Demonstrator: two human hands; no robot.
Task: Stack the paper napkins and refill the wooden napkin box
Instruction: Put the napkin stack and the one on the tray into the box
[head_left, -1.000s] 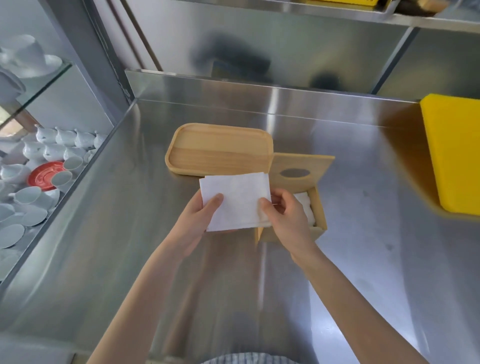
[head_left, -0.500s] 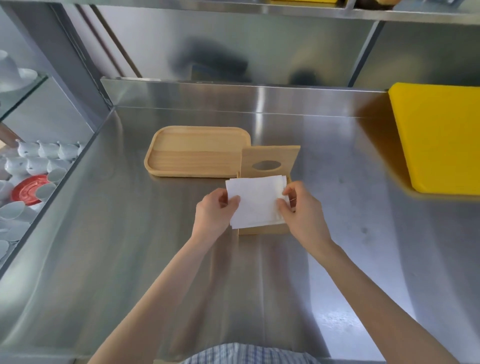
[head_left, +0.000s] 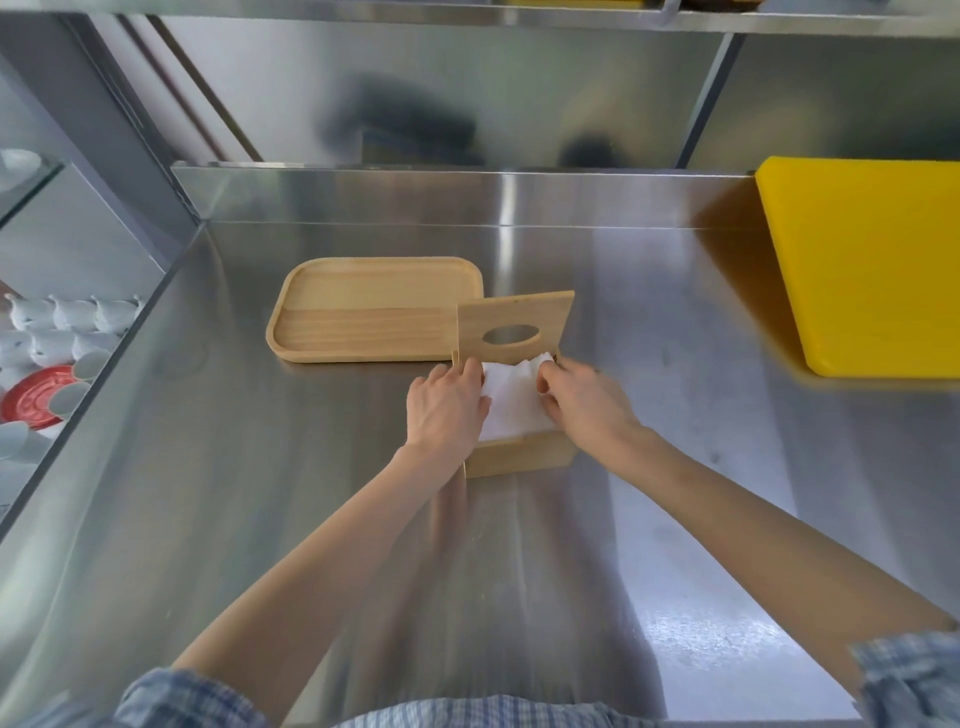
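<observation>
Now napkins (head_left: 511, 402) down inside box (head_left: 522, 457), no longer above it.

Bright, even light glares off the steel counter (head_left: 675, 519); wide-angle edges bend, reflections smeared.

- Counter (head_left: 675, 519): brushed steel, glossy.
- Box (head_left: 519, 457), its lid (head_left: 514, 317) and tray (head_left: 363, 306): pale, matt wood.
- Napkins (head_left: 511, 400): white, soft, crinkled paper.
- Board (head_left: 872, 260), far right: smooth yellow plastic.
</observation>
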